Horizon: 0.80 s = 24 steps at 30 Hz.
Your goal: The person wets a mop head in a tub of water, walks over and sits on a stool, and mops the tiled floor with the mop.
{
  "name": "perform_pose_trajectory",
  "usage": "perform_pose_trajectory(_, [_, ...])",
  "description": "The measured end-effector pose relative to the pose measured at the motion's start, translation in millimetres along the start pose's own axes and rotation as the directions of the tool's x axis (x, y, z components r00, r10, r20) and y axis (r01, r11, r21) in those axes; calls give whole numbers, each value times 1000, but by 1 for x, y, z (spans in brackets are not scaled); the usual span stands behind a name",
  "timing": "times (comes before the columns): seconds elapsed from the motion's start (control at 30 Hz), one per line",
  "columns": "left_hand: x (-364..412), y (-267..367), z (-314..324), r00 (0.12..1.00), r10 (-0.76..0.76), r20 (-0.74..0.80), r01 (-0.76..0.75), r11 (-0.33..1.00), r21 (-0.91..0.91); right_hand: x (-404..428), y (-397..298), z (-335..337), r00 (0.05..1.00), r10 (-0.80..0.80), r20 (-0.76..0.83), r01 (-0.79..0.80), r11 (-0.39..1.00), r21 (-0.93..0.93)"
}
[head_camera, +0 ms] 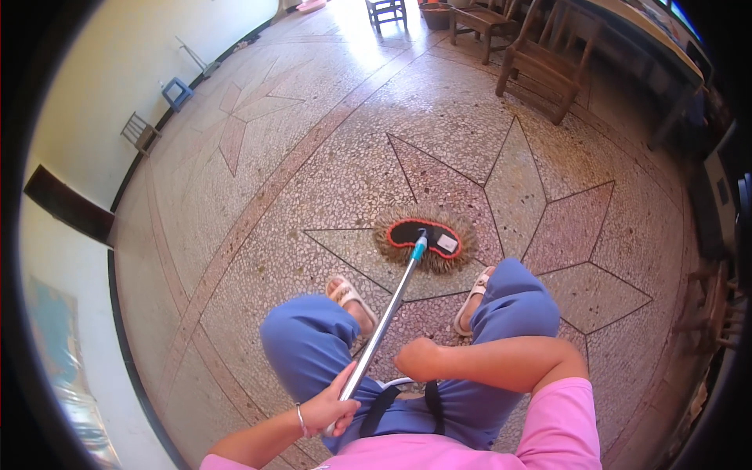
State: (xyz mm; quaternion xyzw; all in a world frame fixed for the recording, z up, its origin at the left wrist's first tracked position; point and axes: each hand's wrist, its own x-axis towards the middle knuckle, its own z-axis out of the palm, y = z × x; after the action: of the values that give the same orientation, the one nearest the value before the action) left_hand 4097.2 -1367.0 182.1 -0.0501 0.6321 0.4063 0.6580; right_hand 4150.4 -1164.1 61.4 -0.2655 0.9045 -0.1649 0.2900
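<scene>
My left hand [332, 405], with a bangle at its wrist, is closed around the lower end of a shiny metal pole [382, 326]. The pole runs up and slightly right to a teal joint on a dust mop head [424, 238]. That oval head has a shaggy beige-brown fringe, a black backing with red edging and a small white label; it rests on the floor beyond my feet. My right hand [418, 359] is curled into a fist above my lap, apart from the pole, and nothing shows in it.
Patterned terrazzo floor [341, 176] surrounds my sandalled feet. Wooden chairs [543, 70] and a long table [646, 29] stand at the upper right. A blue stool [176, 94] and a small chair [140, 134] are near the left wall. Another wooden chair [705, 305] is at the right edge.
</scene>
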Motion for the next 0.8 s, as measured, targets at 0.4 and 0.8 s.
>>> perform_pose_trajectory(0.4, [114,84,36,992,112,62,-115,992,53,-13,15,11,995,56,80,-62,996,68])
perform_pose_trajectory(0.8, [207,113,29,971,234,51,-237,970,60,-9,2,13,995,99,-4,-99,995,21])
